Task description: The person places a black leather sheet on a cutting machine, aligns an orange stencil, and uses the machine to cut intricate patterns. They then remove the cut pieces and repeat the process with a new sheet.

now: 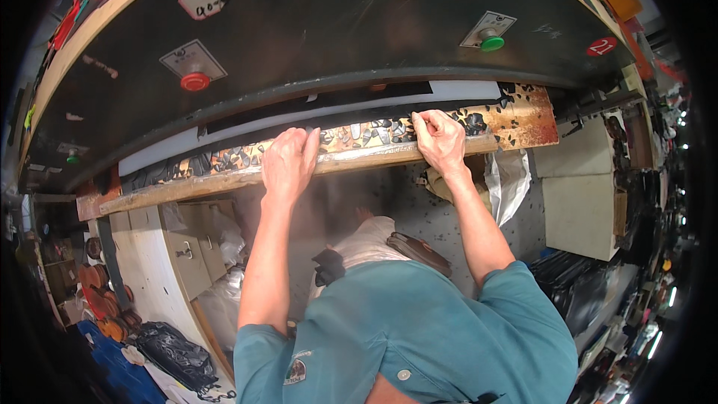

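“Teal shirt (426,314) nearest us, a worker stands at a dark machine, both bare forearms stretched toward the far side.”

“And the hands?”

“Left hand (288,161) set by the wooden rail (374,157), fingers curled in; from where I stand, I can't tell whether it grips anything. Right hand (440,141) rests farther along to the right, thumb and fingertips drawn together over the scraps. Whether a piece is pinched there, I can't tell either.”

“Where are those scraps?”

“Small black pieces (475,123) lie scattered along the narrow ledge just beyond the rail, between the hands and to either side of them. More dot the rust-stained board (540,116) at the right end.”

“Beyond that?”

“Black front panel (336,37) on the far side, a red button (195,81) at left and a green button (493,43) at right. Nearer, below the rail, a white bag (510,191) hangs to the right, near a pale cabinet (576,206).”
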`<state>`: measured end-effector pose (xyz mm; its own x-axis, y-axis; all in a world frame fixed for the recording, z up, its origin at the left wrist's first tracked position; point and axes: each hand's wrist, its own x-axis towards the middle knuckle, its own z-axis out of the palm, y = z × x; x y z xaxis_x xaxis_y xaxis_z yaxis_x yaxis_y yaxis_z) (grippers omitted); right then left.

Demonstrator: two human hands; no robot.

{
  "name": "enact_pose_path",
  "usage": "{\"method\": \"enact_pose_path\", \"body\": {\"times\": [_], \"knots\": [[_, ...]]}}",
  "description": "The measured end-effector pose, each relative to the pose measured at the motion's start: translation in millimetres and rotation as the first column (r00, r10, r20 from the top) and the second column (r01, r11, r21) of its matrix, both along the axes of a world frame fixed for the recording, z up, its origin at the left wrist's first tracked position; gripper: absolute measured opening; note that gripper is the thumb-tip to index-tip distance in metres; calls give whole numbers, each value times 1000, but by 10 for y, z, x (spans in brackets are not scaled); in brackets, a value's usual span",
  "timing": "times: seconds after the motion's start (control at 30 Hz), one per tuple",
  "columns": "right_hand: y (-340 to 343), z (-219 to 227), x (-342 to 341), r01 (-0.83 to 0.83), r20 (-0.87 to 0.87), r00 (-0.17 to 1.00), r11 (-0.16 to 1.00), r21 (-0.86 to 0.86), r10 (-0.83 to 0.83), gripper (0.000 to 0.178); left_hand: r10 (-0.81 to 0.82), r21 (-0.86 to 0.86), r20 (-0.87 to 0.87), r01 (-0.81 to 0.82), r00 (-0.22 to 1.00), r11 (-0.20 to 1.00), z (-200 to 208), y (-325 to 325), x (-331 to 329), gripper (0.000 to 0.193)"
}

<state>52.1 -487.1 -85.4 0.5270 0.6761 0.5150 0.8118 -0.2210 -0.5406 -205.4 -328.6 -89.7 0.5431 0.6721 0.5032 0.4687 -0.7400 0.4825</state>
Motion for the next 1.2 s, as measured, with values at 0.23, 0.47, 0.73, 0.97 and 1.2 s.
{"method": "enact_pose_path", "body": {"times": [0.23,0.47,0.73,0.97,1.2], "knots": [[-30,-59,36,-14,-46,999,1000,16,14,15,10,10,6,-10,1000,1000,10,-55,-10,28],[-68,-22,164,27,-524,852,999,22,-12,20,-28,-36,34,29,999,999,88,-45,41,30],[761,438,303,-58,-214,974,993,101,78,42,-112,-153,-50,103,992,983,187,75,139,27],[1535,727,376,-72,-21,997,899,-432,69,101,-317,-355,-73,272,946,895,352,281,143,18],[1827,639,405,-88,21,991,759,-646,132,125,-462,-429,129,470,877,772,613,839,600,12]]}}
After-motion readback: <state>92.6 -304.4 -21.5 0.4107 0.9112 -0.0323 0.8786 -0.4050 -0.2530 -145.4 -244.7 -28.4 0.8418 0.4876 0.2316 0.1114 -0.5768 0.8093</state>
